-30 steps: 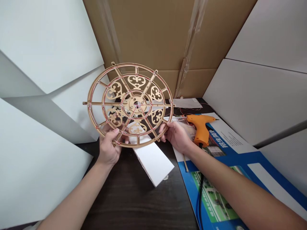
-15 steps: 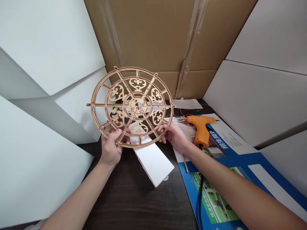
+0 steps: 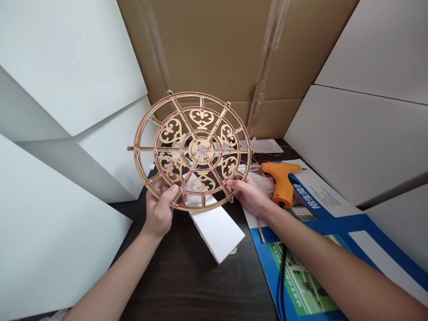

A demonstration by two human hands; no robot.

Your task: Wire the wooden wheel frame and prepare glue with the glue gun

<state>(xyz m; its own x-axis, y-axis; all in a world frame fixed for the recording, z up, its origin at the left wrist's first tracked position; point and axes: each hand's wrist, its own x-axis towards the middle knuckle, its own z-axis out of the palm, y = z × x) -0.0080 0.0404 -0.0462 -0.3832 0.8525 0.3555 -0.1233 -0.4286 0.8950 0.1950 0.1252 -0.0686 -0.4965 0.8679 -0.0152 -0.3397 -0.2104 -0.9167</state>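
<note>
Gold wheel (image 3: 194, 149) held tilted above white box (image 3: 219, 229), left hand (image 3: 159, 209) and right hand (image 3: 249, 194) each gripping its lower rim, spaced apart probably for balance and a clear look across it.

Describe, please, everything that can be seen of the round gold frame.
The round gold frame looks like metal: concentric rings, spokes, six scroll ornaments, and a hub with a central hole. Red wires run along it. It is held above the table, facing the camera, its lower rim in left hand and right hand.
</note>
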